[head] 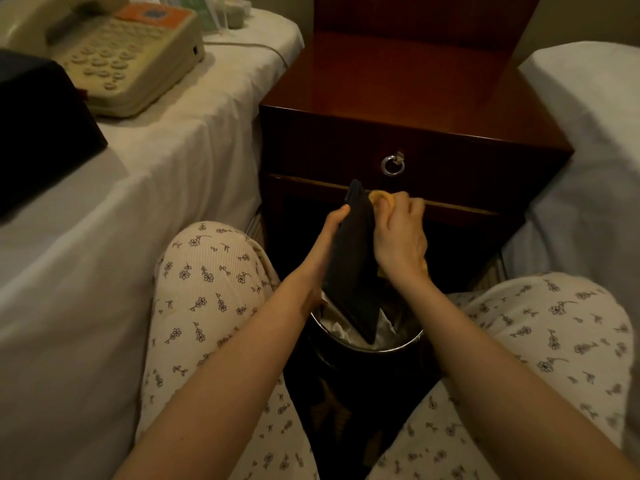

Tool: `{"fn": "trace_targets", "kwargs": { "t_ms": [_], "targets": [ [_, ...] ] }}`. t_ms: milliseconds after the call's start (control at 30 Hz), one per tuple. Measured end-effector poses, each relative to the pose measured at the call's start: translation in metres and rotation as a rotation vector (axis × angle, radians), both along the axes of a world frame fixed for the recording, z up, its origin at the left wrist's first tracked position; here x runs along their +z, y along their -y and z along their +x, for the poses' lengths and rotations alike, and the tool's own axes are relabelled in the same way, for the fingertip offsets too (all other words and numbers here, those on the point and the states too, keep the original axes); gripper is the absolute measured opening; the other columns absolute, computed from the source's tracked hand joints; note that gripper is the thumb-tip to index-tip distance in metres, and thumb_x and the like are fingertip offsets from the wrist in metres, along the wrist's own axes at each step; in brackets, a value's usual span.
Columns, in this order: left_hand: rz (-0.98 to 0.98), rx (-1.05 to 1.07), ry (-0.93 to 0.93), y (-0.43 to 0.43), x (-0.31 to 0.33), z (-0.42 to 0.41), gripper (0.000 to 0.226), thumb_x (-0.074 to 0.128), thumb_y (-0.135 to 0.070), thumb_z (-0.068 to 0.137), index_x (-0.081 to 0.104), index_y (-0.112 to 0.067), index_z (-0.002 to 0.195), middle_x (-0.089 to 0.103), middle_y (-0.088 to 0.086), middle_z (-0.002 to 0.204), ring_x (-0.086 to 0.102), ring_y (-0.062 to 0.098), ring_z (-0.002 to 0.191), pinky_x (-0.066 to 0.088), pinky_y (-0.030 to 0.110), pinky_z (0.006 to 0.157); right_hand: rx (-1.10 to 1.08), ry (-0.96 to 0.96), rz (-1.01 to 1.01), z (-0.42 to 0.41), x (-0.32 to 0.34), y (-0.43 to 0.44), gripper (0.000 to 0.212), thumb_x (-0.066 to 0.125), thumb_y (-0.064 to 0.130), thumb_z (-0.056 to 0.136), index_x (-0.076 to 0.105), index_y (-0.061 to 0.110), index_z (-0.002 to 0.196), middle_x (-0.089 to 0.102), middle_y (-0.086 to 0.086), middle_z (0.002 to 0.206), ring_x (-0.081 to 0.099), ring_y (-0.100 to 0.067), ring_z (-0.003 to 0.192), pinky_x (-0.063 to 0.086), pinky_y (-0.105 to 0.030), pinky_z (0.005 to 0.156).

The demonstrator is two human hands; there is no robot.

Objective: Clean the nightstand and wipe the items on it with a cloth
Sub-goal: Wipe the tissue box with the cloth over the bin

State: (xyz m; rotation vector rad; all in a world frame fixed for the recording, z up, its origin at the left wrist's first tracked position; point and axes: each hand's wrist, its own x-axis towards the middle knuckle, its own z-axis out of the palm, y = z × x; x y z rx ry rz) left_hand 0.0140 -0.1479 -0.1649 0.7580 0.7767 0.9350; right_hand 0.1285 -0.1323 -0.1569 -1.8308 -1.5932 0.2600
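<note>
1. Floral pyjama knees [214,289] flank both hands.
2. Left hand [325,244] grips a dark flat board [353,271], right hand [398,237] bunches a yellow cloth [381,198] against it.
3. Glossy nightstand [398,98] just beyond them, bin [398,346] underneath, phone [128,60] way off left.

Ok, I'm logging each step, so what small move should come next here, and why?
Probably slide the cloth down the board. The right hand presses the cloth near the board's top end, the left hand holds the board tilted above the bin, and the board's lower stretch lies bare below the cloth.
</note>
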Motion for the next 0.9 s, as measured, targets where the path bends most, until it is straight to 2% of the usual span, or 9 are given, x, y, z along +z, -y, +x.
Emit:
{"fn": "trace_targets", "kwargs": {
  "t_ms": [67, 167, 267, 400, 500, 600, 700, 800, 900],
  "targets": [
    [-0.026, -0.018, -0.030, 0.007, 0.002, 0.003, 0.042, 0.031, -0.048, 0.096, 0.060, -0.018, 0.093, 0.069, 0.000, 0.075, 0.066, 0.009, 0.063, 0.051, 0.019, 0.057, -0.010, -0.070, -0.007, 0.004, 0.000, -0.005, 0.036, 0.030, 0.034, 0.101, 0.048, 0.007, 0.117, 0.044, -0.011, 0.121, 0.052, -0.020, 0.089, 0.033, -0.027, 0.067],
    [-0.077, 0.041, -0.042, 0.007, 0.000, 0.006, 0.042, 0.029, -0.045, 0.097, 0.061, -0.020, 0.092, 0.067, -0.001, 0.077, 0.063, 0.011, 0.070, 0.050, 0.023, 0.060, 0.229, -0.150, 0.064, -0.008, 0.003, 0.001, 0.030, 0.035, 0.030, 0.101, 0.054, 0.009, 0.111, 0.050, -0.007, 0.109, 0.049, -0.014, 0.086, 0.032, -0.020, 0.061],
    [-0.096, 0.162, 0.007, -0.003, -0.010, 0.004, 0.037, 0.024, -0.031, 0.101, 0.052, -0.016, 0.083, 0.064, -0.005, 0.060, 0.062, 0.006, 0.059, 0.051, 0.022, 0.058, 0.440, -0.164, 0.110, -0.027, 0.002, 0.016, 0.026, 0.040, 0.028, 0.099, 0.059, 0.012, 0.109, 0.050, 0.000, 0.100, 0.049, -0.009, 0.085, 0.037, -0.014, 0.066],
    [-0.053, 0.111, -0.041, -0.001, -0.011, 0.009, 0.032, 0.026, -0.020, 0.102, 0.053, -0.016, 0.084, 0.065, -0.009, 0.060, 0.061, 0.001, 0.058, 0.050, 0.019, 0.062, 0.269, -0.198, 0.068, -0.018, 0.000, 0.007, 0.027, 0.038, 0.031, 0.100, 0.056, 0.012, 0.105, 0.051, -0.002, 0.100, 0.051, -0.014, 0.084, 0.041, -0.030, 0.070],
    [-0.050, 0.062, -0.090, 0.005, -0.005, 0.019, 0.036, 0.022, -0.020, 0.101, 0.049, -0.011, 0.080, 0.056, -0.003, 0.062, 0.052, 0.006, 0.058, 0.042, 0.020, 0.060, 0.060, -0.224, 0.054, -0.005, 0.002, -0.002, 0.030, 0.035, 0.031, 0.100, 0.054, 0.007, 0.103, 0.051, -0.004, 0.101, 0.046, -0.011, 0.081, 0.033, -0.026, 0.069],
    [-0.059, 0.130, 0.030, 0.004, -0.005, 0.016, 0.053, 0.019, -0.020, 0.101, 0.062, -0.015, 0.071, 0.057, 0.001, 0.066, 0.056, 0.008, 0.061, 0.047, 0.019, 0.058, 0.179, -0.220, 0.079, -0.018, 0.001, 0.013, 0.029, 0.036, 0.032, 0.100, 0.054, 0.010, 0.103, 0.047, 0.003, 0.096, 0.047, -0.009, 0.078, 0.035, -0.024, 0.066],
    [-0.055, 0.196, 0.194, 0.005, -0.005, 0.006, 0.071, 0.022, -0.028, 0.099, 0.059, -0.020, 0.039, 0.050, -0.004, 0.042, 0.051, 0.006, 0.038, 0.042, 0.012, 0.043, 0.317, -0.199, 0.071, -0.041, -0.007, 0.040, 0.029, 0.038, 0.031, 0.100, 0.054, 0.007, 0.106, 0.047, 0.002, 0.095, 0.049, -0.009, 0.079, 0.041, -0.026, 0.067],
    [-0.064, 0.248, 0.214, 0.001, -0.005, 0.002, 0.073, 0.023, -0.038, 0.098, 0.057, -0.022, 0.035, 0.046, -0.007, 0.039, 0.048, 0.005, 0.035, 0.041, 0.013, 0.044, 0.386, -0.233, 0.156, -0.047, -0.009, 0.051, 0.031, 0.039, 0.030, 0.097, 0.056, 0.004, 0.101, 0.047, 0.003, 0.091, 0.046, -0.005, 0.071, 0.040, -0.023, 0.061],
    [-0.043, 0.263, 0.294, 0.004, -0.002, 0.002, 0.066, 0.025, -0.047, 0.095, 0.056, -0.019, 0.045, 0.049, -0.005, 0.046, 0.050, 0.007, 0.043, 0.044, 0.019, 0.050, 0.404, -0.200, 0.144, -0.040, -0.006, 0.041, 0.031, 0.038, 0.032, 0.097, 0.055, 0.006, 0.100, 0.046, 0.005, 0.090, 0.046, -0.007, 0.072, 0.038, -0.026, 0.061]
  ]
}}
